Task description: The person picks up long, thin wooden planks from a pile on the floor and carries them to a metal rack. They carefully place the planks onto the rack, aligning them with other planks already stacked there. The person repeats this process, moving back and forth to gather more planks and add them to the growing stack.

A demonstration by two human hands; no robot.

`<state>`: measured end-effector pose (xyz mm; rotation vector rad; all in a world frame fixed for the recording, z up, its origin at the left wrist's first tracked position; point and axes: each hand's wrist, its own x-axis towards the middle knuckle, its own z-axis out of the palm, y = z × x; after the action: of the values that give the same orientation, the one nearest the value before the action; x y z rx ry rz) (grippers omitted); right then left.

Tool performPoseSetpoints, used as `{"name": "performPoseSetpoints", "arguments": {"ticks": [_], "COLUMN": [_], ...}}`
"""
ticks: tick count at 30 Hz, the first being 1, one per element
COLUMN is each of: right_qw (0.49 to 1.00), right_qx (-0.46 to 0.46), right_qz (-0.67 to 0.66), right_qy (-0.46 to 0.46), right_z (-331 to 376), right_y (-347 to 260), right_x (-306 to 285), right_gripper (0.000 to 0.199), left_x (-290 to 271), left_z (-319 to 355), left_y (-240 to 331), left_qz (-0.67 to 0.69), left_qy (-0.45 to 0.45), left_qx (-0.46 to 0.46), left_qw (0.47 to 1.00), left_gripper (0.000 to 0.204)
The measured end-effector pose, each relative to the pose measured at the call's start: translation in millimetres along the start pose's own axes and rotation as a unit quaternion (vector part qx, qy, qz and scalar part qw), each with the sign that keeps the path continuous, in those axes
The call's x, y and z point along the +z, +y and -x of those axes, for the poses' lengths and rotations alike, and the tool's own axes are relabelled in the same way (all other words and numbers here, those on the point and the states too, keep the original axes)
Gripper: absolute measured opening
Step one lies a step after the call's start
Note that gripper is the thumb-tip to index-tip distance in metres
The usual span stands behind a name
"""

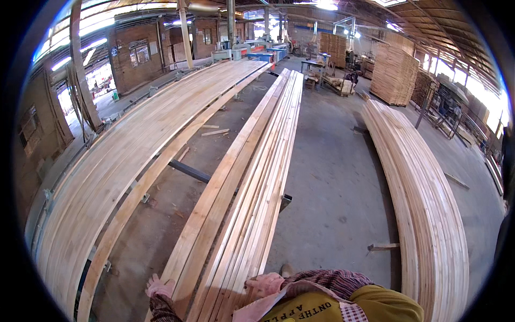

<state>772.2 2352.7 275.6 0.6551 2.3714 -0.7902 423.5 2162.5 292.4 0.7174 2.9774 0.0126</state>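
Long, narrow wooden strips (263,182) lie side by side in a bundle running away from me down the middle. Along the bundle's left side are wider planks (214,196). My left hand (160,287), in a pink glove, rests at the outer edge of the leftmost plank with its fingers spread. At the near right edge of the bundle, my right hand (265,283), also pink-gloved, has its fingers curled over the strips. Part of that hand is hidden by my sleeve and apron.
On the left, a long panel of joined boards (145,123) lies on a rack, a separate plank (120,231) beside it. A dark metal crossbar (190,170) runs toward the middle bundle. A tall timber stack (424,209) stands right, with a wooden bearer (383,247) jutting out.
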Motion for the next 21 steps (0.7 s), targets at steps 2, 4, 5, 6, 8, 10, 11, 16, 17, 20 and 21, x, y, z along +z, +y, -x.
{"name": "performPoseSetpoints", "arguments": {"ticks": [2, 4, 5, 6, 8, 10, 11, 16, 17, 20, 21], "right_qw": [1.0, 1.0, 1.0, 1.0, 1.0, 0.999, 0.998, 0.995, 0.994, 0.982, 0.987], "right_qx": [-0.005, -0.009, -0.01, -0.01, -0.021, -0.041, -0.04, -0.047, -0.071, -0.078, -0.075], "right_qz": [0.002, 0.001, 0.0, 0.001, -0.005, -0.019, -0.028, -0.073, -0.049, -0.14, -0.111], "right_qy": [0.0, 0.0, -0.001, 0.001, 0.007, 0.03, 0.033, 0.038, 0.065, 0.097, 0.085], "right_z": [2.4, 2.8, 3.9, 4.3, 7.7, 0.7, -4.5, -31.0, -30.5, -36.9, -36.7], "right_y": [-3.5, -7.3, -8.6, -9.4, -11.0, -4.0, -0.6, 17.7, 19.7, 26.7, 29.5], "right_x": [-4.4, -5.3, -6.1, -9.9, -12.4, -2.2, 4.0, 30.1, 30.9, 44.2, 44.5], "right_gripper": [0.058, 0.058, 0.058, 0.058, 0.058, 0.055, 0.053, 0.049, 0.048, 0.046, 0.046], "left_x": [-20.3, -12.7, -12.9, -14.7, -37.0, -34.3, -22.4, -15.7, -12.1, -3.9, -0.3], "left_z": [-14.5, -16.4, -16.6, -17.0, -6.5, 0.0, -3.3, 19.4, 24.1, 41.7, 47.9], "left_y": [-1.1, -7.6, -7.5, -6.8, 7.9, 5.1, -0.8, 13.4, 15.4, 18.3, 20.9], "left_qz": [0.082, 0.085, 0.081, 0.076, 0.102, 0.119, 0.125, 0.066, 0.055, 0.095, 0.096], "left_qy": [-0.217, -0.191, -0.196, -0.201, -0.199, -0.184, -0.169, 0.011, 0.053, 0.153, 0.159], "left_qx": [-0.072, -0.076, -0.086, -0.095, -0.092, -0.096, -0.097, -0.109, -0.106, -0.069, -0.062], "left_qw": [0.97, 0.975, 0.973, 0.972, 0.97, 0.971, 0.973, 0.992, 0.991, 0.981, 0.981], "left_gripper": [0.086, 0.075, 0.077, 0.079, 0.076, 0.075, 0.076, 0.072, 0.059, 0.049, 0.047]}}
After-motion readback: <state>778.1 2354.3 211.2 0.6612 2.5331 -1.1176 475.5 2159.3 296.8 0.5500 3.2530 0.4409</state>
